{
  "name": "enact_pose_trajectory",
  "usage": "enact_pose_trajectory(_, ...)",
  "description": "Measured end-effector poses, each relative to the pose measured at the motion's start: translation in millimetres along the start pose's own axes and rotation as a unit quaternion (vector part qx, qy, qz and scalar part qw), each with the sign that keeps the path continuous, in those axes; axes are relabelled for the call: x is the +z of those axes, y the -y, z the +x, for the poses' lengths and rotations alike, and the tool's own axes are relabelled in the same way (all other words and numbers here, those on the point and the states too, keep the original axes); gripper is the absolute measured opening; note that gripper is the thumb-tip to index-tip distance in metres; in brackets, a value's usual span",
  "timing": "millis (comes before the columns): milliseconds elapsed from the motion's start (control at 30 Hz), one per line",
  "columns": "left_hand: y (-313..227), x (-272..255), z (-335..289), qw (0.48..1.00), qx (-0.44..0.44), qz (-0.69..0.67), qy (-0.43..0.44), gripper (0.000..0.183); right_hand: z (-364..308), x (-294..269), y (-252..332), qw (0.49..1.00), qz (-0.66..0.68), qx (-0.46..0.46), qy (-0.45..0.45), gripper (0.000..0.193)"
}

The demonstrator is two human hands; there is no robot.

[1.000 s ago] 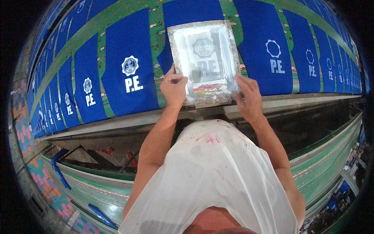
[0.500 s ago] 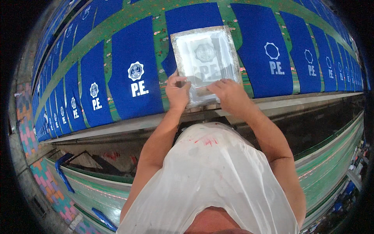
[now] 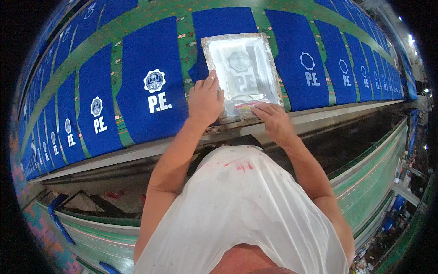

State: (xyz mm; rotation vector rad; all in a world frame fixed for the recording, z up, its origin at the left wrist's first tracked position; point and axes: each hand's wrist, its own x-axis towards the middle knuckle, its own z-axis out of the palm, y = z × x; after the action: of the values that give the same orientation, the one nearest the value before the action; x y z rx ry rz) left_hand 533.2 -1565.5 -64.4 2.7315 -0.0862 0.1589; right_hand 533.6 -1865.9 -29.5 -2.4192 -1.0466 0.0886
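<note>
Upper garment: white, loosely draped fabric. Red stains mark the far front; the neckline is rounded. Left hand and right hand: bare.

Support: one long table with a green top, running across the full view, a pale rail along its near edge. Small pale and reddish flecks (scraps or stains, cannot be determined) dot the bare green strips. Blue fabric panels lie flat in a row, side by side with narrow gaps. Panels to the left bear a filled white emblem above lettering; those to the right, a plain white ring above lettering. A framed screen lies over the middle panel. Further blue panels lie beyond a green band.
</note>
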Motion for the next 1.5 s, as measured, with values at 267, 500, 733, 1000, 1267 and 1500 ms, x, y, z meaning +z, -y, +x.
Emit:
enact_pose_trajectory(267, 2.5, -2.6, 6.1, 0.998, -0.021, -0.024, 0.055, 0.047, 43.7, 33.2, -36.3, 0.995, -0.032, -0.052, -0.082, 0.059)
enact_pose_trajectory(500, -2.3, -5.3, 10.0, 0.997, -0.040, -0.022, 0.068, 0.045, 120.6, 37.0, -81.2, 0.992, -0.051, -0.069, -0.097, 0.053)
enact_pose_trajectory(733, -12.8, -15.2, 18.9, 0.996, -0.057, -0.031, 0.057, 0.040, 190.0, 18.2, -108.1, 0.998, -0.047, -0.041, -0.031, 0.054)
enact_pose_trajectory(1000, -11.2, -6.1, 15.8, 0.997, -0.055, -0.034, 0.035, 0.036, 223.6, -3.4, -109.9, 0.999, -0.032, -0.038, -0.022, 0.051)
enact_pose_trajectory(1267, -11.0, -0.2, 13.0, 0.998, -0.052, -0.016, 0.020, 0.035, 198.5, -5.7, -113.6, 0.993, -0.042, -0.094, 0.054, 0.053)
enact_pose_trajectory(1500, -2.1, -18.7, 31.6, 0.997, -0.041, -0.007, 0.072, 0.033, 71.9, -0.4, -55.9, 0.994, -0.007, -0.099, 0.033, 0.059)
